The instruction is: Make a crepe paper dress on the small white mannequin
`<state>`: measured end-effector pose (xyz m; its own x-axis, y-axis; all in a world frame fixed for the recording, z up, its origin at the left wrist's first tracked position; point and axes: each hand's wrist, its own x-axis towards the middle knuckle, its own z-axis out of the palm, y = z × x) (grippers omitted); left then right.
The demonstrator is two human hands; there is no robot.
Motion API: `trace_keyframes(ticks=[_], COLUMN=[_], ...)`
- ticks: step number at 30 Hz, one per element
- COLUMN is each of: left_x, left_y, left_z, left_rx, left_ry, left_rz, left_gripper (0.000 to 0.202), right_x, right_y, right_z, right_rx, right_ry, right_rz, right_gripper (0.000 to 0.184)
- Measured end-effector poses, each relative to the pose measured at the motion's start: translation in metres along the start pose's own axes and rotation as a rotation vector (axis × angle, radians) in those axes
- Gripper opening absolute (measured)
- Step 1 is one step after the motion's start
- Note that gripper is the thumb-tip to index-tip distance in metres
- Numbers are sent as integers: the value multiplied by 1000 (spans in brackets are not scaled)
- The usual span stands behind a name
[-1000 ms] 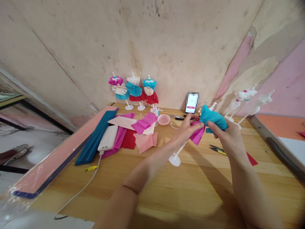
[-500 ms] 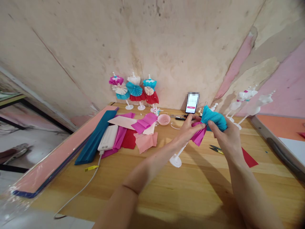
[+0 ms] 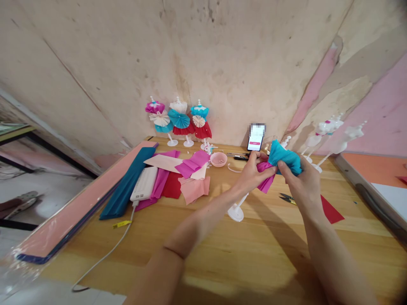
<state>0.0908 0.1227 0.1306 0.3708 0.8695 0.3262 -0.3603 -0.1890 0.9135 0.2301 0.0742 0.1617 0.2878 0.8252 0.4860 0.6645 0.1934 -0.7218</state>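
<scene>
A small white dress form stands tilted between my hands; its round base [image 3: 235, 213] shows below and its neck knob [image 3: 288, 140] above. Turquoise crepe paper [image 3: 284, 156] wraps its upper part, and gathered magenta crepe paper [image 3: 266, 181] hangs beneath. My left hand [image 3: 256, 169] pinches the form where the two papers meet, thumb toward the turquoise edge. Closed around the turquoise part from the right is my right hand [image 3: 302, 178], its thumb pressing on the paper. The form's middle is hidden by paper and fingers.
Dressed miniature forms [image 3: 179, 118] line the wall, beside a pink bowl [image 3: 218, 159] and a propped phone [image 3: 256, 137]. Crepe sheets [image 3: 193, 188] and a white power bank [image 3: 144, 183] lie left. Thread snips [image 3: 288, 198], red paper [image 3: 331, 209] and bare forms [image 3: 346, 137] are at right.
The dress form's base has shifted slightly right and up, and the magenta paper has moved a little with it. Both hands keep their grip.
</scene>
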Motion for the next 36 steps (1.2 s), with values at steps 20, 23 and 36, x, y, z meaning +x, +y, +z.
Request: trace_keyframes(ticks=[20, 23, 36], left_x=[-1, -2, 1], left_y=[-4, -6, -7], left_z=[-11, -15, 0], left_rx=[-307, -298, -238], left_ry=[-94, -98, -119], left_rz=[-170, -220, -156], left_gripper=[44, 51, 44], right_x=[-16, -25, -12], right_y=[-10, -14, -5], right_z=[-2, -1, -6], right_rx=[7, -83, -125], right_ry=[-57, -8, 45], right_rz=[-139, -279, -130], right_gripper=[26, 21, 31])
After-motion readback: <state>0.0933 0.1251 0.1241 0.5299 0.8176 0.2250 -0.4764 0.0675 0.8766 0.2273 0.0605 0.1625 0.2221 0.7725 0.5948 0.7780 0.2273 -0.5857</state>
